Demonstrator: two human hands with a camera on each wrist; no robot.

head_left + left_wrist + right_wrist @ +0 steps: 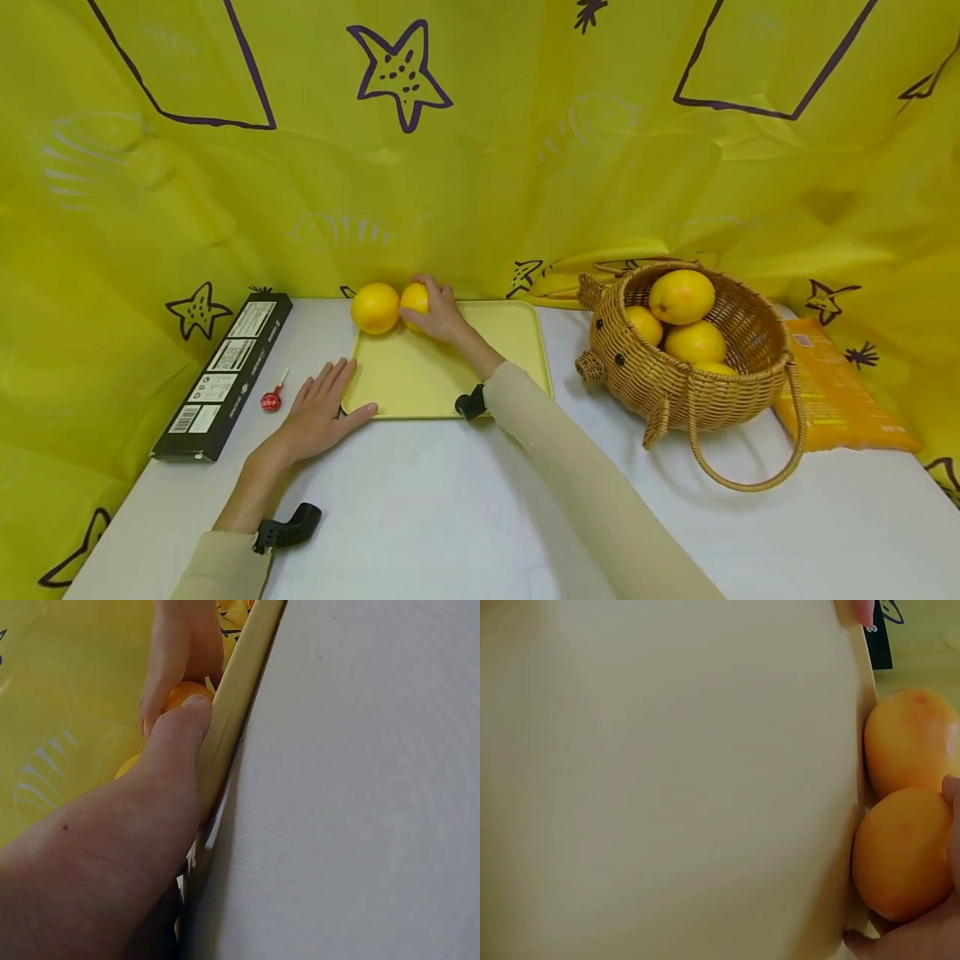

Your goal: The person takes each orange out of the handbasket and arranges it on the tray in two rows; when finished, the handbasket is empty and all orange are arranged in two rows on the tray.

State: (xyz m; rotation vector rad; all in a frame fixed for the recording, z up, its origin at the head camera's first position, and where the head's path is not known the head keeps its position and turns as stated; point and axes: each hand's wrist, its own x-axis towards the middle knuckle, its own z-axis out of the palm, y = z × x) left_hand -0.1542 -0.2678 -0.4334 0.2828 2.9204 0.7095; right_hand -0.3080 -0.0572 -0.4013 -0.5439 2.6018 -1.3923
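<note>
My right hand (441,315) reaches to the back edge of the yellow tray (480,367). Its fingers and thumb grip a round yellow-orange fruit (904,855). Just left of it, a second such fruit (375,308) stands at the tray's back left corner; the two look to be touching in the right wrist view. Whether they sit inside the rim or behind it I cannot tell. My left hand (318,417) lies by the tray's front left corner with straight fingers, the thumb over the front rim. In the left wrist view its thumb (176,742) hides part of the gripped fruit.
To the right stands a pig-shaped wicker basket (667,400) holding several yellow-orange fruits (681,297), its handle hanging forward. Behind it lies an orange packet (840,392). A long black box (225,375) and a red lollipop (272,400) lie at left. Yellow cloth (480,183) hangs behind.
</note>
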